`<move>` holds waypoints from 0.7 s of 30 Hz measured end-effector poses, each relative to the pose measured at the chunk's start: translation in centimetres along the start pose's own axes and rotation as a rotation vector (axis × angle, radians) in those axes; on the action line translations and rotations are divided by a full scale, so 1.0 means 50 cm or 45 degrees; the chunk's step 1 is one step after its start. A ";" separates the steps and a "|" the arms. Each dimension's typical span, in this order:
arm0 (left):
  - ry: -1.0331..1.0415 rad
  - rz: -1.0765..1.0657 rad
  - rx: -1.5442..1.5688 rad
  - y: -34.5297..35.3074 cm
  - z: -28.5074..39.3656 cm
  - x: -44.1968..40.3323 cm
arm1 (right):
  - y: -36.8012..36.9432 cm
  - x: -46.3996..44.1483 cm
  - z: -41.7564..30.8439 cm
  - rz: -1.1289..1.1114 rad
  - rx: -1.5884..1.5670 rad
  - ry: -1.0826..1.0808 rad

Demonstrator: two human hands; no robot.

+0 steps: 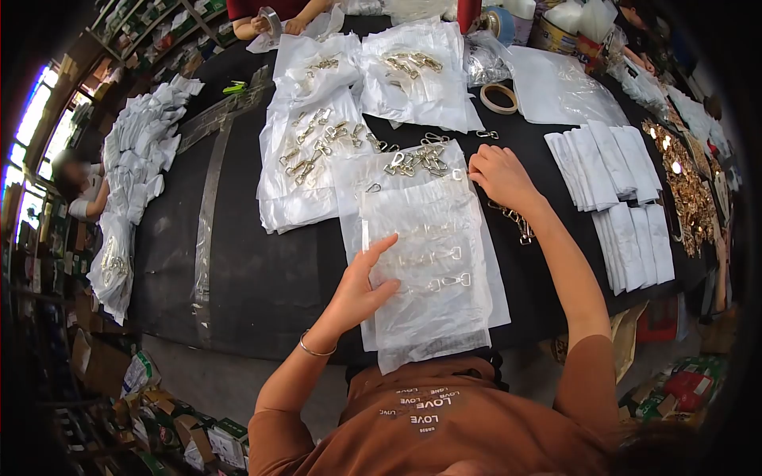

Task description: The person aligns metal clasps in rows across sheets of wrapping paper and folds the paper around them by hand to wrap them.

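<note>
Far left: white bundles (pixel 143 151), apparently finished. Centre: your left hand (pixel 367 287), open, gripping nothing, lies over plastic sheeting (pixel 432 337) with rows of snap hooks (pixel 451 281) showing through; loose hooks (pixel 417 161) above remain unwrapped. Lower centre: your shirt (pixel 436 420) reads "LOVE". Centre-right: your right hand (pixel 502 178), part-curled, hold indeterminable.

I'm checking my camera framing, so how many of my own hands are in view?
2: your left hand is over the nearest white sheet, and your right hand is by its upper right edge. Some right-hand fingers may be hidden.
</note>
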State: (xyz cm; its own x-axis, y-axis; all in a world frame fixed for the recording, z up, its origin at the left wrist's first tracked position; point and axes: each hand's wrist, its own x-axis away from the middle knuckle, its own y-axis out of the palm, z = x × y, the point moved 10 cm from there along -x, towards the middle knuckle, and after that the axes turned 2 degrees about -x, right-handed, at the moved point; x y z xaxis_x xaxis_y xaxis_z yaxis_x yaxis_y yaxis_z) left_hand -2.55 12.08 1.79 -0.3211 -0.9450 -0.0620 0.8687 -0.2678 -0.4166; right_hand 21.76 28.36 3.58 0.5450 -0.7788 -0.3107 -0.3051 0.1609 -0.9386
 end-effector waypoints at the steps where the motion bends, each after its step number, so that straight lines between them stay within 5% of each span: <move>1: 0.000 -0.003 0.002 -0.002 0.000 0.000 | -0.007 0.003 -0.003 -0.001 0.001 0.003; 5: -0.074 0.000 0.010 -0.014 -0.004 0.015 | -0.064 0.040 -0.018 0.214 -0.128 0.202; 11: -0.188 -0.089 0.031 0.003 -0.020 0.015 | -0.092 0.078 -0.147 0.194 -0.174 0.025; 21: -0.242 0.033 0.295 -0.013 -0.040 0.042 | -0.049 0.114 -0.100 -0.082 -0.312 0.379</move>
State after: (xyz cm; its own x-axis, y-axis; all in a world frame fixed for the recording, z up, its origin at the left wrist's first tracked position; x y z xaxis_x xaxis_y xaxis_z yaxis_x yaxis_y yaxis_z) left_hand -4.55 10.62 0.12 -0.2403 -0.9644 0.1102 0.9457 -0.2582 -0.1973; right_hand 21.69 20.48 4.86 0.3298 -0.9302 -0.1613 -0.4748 -0.0158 -0.8800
